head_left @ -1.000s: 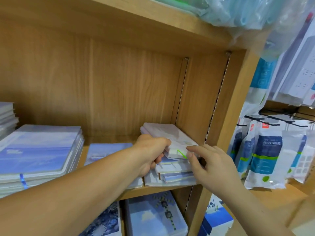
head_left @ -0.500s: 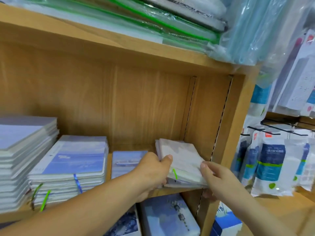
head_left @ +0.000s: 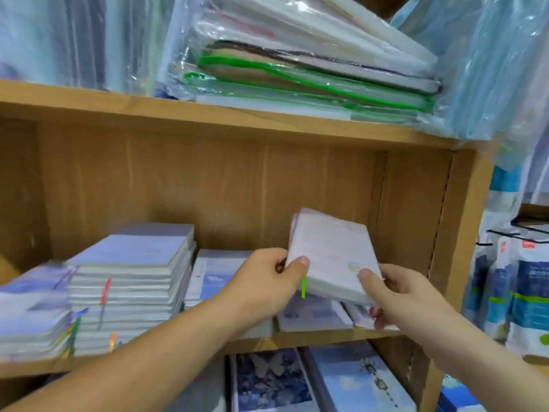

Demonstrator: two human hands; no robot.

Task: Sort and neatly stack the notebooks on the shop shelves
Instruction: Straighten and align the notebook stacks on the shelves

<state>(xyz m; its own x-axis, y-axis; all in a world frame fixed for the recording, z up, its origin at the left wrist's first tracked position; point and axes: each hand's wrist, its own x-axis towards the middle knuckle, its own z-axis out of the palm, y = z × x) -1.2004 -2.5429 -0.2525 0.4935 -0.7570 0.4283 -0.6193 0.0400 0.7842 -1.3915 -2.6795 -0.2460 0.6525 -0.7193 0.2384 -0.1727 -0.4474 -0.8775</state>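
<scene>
Head view: left hand [head_left: 267, 281] and right hand [head_left: 398, 292] grip small notebook bundle [head_left: 331, 255], lifted; next, likely squaring onto shelf [head_left: 312, 337].

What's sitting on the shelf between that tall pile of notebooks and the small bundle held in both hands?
A low pile of blue-covered notebooks lies there, partly behind the left hand gripping the bundle; the head view shows it.

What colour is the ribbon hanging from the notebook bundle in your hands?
Bright green: the ribbon under the notebook bundle, clearest in the head view.
</scene>
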